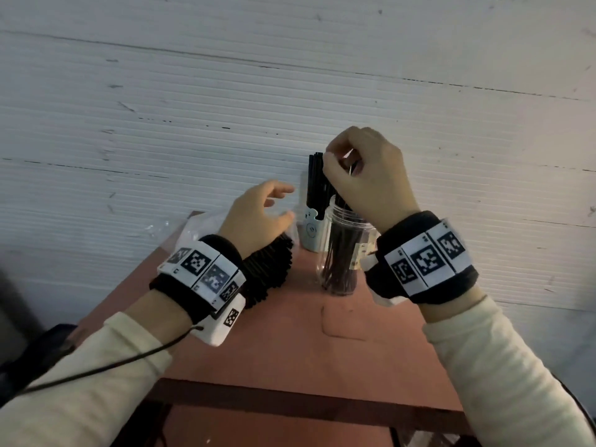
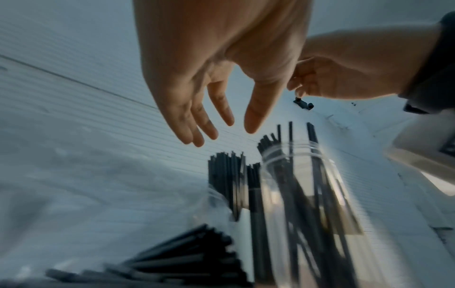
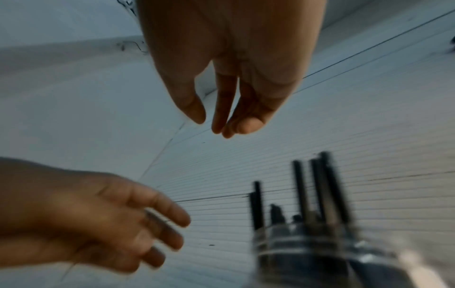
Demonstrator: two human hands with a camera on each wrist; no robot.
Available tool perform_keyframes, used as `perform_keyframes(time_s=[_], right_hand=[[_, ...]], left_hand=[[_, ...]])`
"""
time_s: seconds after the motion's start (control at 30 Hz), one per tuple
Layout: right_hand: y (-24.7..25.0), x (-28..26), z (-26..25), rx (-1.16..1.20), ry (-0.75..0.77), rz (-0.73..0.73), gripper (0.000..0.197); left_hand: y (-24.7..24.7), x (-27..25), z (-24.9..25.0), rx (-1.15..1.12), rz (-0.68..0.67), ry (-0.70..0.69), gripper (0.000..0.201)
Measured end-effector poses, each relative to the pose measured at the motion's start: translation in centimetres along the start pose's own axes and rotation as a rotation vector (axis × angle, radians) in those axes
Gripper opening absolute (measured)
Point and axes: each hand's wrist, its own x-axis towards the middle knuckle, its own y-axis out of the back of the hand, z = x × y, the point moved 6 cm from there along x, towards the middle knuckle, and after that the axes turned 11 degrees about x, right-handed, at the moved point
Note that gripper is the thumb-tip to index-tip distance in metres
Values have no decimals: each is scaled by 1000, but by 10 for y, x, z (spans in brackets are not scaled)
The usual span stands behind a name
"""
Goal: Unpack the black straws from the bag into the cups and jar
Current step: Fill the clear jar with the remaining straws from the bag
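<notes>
Fingers (image 3: 222, 109) of the right hand (image 1: 371, 175) hang close together above the jar (image 1: 345, 250), tips nearly touching, and I see nothing held in them; my guess is they have let some straws drop in. That hand sits right over the jar's mouth, likely so straws fall straight down. The left hand (image 1: 258, 214) is loose and open with its fingers spread, holding nothing, and it hovers over the bag (image 1: 200, 227) near the far left corner of the tabletop (image 1: 290, 343), probably ready to take more. Black straws (image 1: 267, 269) still lie in a thick bundle with their ends poking out of the clear bag, under the left wrist. The jar is clear, stands toward the far edge of the tabletop, and holds thin black straws leaning this way and that. Just beside it stands a pale cup (image 1: 312, 230), packed with more black straws standing tall. So plenty is done, but the bag is not empty.
</notes>
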Motion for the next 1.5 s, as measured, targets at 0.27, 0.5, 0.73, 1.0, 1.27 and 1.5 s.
perform_keyframes(time_s=[0.27, 0.5, 0.73, 1.0, 1.27, 1.5], right_hand=[[-132, -52, 15, -96, -372, -713, 30], [-193, -78, 32, -241, -449, -1018, 59], [-204, -76, 28, -229, -382, -1042, 47], [-200, -76, 32, -111, -468, -984, 22], [-176, -68, 45, 66, -556, -843, 24], [-153, -64, 45, 75, -528, -829, 24]], left_hand=[[58, -19, -70, 187, 27, 104, 30], [54, -28, -99, 228, -212, 150, 54], [61, -28, -100, 154, -163, 116, 48], [57, -28, -100, 126, -136, 164, 46], [52, -32, -110, 147, -151, 213, 50], [48, -30, -105, 199, -122, 221, 55]])
